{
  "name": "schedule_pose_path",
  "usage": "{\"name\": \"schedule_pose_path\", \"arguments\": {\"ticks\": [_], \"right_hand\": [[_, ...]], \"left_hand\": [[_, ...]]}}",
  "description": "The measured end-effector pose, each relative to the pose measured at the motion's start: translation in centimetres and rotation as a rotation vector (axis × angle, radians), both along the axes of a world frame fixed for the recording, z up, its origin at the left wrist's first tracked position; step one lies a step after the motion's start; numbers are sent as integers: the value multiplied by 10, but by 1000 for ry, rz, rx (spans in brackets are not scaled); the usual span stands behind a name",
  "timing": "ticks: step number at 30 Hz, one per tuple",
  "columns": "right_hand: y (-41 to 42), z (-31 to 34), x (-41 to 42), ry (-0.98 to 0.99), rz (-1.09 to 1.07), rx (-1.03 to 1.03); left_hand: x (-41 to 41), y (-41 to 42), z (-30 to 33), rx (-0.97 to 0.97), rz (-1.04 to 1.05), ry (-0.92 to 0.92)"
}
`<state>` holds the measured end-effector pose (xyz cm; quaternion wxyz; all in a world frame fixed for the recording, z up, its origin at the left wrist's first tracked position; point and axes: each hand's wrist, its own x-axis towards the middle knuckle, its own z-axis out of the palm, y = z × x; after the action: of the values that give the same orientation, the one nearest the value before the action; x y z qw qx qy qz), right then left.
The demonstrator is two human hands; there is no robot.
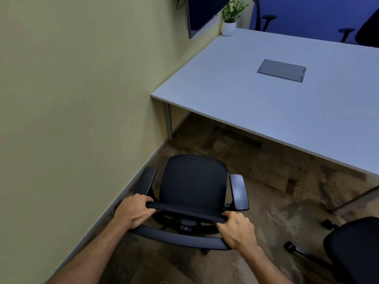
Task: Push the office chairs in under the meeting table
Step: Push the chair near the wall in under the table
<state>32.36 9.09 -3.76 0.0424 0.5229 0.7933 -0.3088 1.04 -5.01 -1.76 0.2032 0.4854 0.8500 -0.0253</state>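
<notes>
A black office chair (193, 181) with two armrests stands on the carpet just below me, facing the white meeting table (266, 103). Its seat is short of the table's near edge, with open floor between them. My left hand (133, 211) grips the left end of the chair's backrest top. My right hand (239, 230) grips the right end of the same backrest. A second black chair (352, 249) sits at the lower right, away from the table, its wheeled base showing.
A pale green wall (71, 99) runs close along the chair's left side. The table's grey leg (168, 119) stands by the wall. On the table are a grey cable hatch (281, 70) and a potted plant (230, 19). More chairs (266, 21) stand beyond the far edge.
</notes>
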Motion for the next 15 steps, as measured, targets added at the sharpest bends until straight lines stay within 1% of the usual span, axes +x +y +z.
{"name": "schedule_pose_path", "arguments": {"ticks": [2, 3, 4, 8, 15], "right_hand": [[-6, -2, -29, -17, -59, 3], [1, 1, -23, -30, -72, 11], [0, 2, -35, -54, -85, 16], [11, 5, -67, -68, -148, 36], [49, 10, -112, -88, -191, 28]], "left_hand": [[-32, 5, 0, 25, -44, -29], [-27, 14, 2, 33, -57, -37], [-43, 22, 0, 46, -72, -43], [-81, 56, 0, 69, -157, -20], [-133, 113, -12, 75, -219, 1]]}}
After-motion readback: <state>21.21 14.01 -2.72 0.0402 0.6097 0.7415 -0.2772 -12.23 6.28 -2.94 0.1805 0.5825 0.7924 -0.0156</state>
